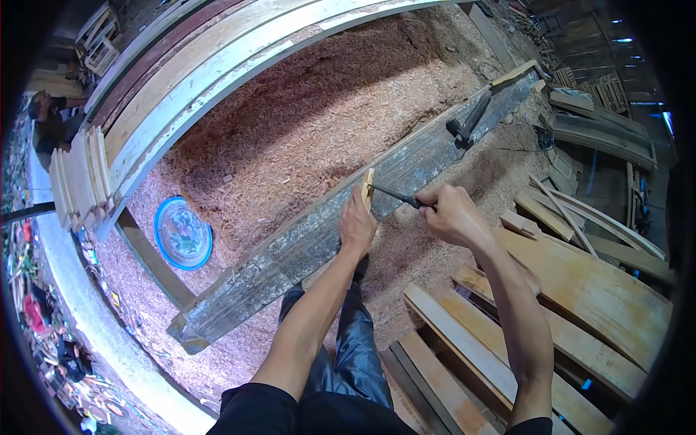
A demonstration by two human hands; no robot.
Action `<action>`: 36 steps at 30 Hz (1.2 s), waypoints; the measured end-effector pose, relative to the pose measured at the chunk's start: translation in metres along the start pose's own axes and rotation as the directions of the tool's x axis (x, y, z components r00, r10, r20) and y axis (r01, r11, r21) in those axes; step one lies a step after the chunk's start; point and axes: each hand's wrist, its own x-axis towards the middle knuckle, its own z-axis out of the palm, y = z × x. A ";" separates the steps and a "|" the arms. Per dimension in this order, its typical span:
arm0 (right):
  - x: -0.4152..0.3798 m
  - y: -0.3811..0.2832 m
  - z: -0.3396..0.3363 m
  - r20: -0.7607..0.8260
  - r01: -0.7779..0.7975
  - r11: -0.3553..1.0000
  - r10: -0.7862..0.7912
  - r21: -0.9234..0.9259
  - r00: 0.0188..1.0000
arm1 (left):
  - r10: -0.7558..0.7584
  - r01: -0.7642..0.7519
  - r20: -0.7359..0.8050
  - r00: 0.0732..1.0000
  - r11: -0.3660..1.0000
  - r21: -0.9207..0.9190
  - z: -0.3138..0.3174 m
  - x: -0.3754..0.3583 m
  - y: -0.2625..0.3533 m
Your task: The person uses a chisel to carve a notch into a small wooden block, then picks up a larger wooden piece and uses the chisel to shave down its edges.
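My left hand [357, 223] is closed round a small pale strip of wood [370, 177], held upright over the near edge of the weathered plank bench [279, 264]. In my right hand [453, 215] is a slim dark hand tool [391, 192], its handle inside my closed fingers. The tool's thin shaft points left, and its far end meets the wood strip just above my left fingers. Further right along the bench lies a dark tool [475, 119] with a long body.
Wood shavings [283, 138] cover the ground beyond the bench, around a blue-rimmed round basin [158, 233]. Long boards [580, 272] are stacked at my right. More planks [210, 69] span the far side, with a person [54, 127] at the far left.
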 end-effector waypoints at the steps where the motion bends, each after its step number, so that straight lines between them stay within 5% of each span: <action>1: 0.005 -0.005 -0.003 0.002 -0.002 1.000 0.002 -0.023 1.000 | 0.007 -0.007 -0.003 1.000 1.000 -0.009 0.000 0.003 0.000; 12: 0.051 -0.053 -0.024 0.189 0.003 0.969 0.046 -0.249 0.981 | -0.049 0.059 0.094 0.994 0.993 -0.100 -0.010 0.006 0.001; 18: 0.012 -0.050 0.016 -0.010 -0.103 0.990 0.102 -0.095 0.995 | -0.088 0.104 0.159 0.983 0.990 -0.100 -0.015 0.010 0.008; 23: 0.000 -0.047 0.042 -0.217 0.037 0.995 -0.017 0.090 0.976 | -0.073 0.080 0.083 0.994 0.992 -0.095 0.001 0.005 -0.005; 29: -0.015 -0.051 0.078 -0.229 -0.008 0.999 0.018 0.047 0.973 | -0.049 0.058 0.109 0.993 0.995 -0.086 0.000 0.002 -0.007; 36: -0.034 -0.043 0.123 -0.442 -0.044 0.999 0.048 0.021 0.896 | -0.062 0.079 0.183 0.981 0.993 -0.083 -0.008 0.001 0.001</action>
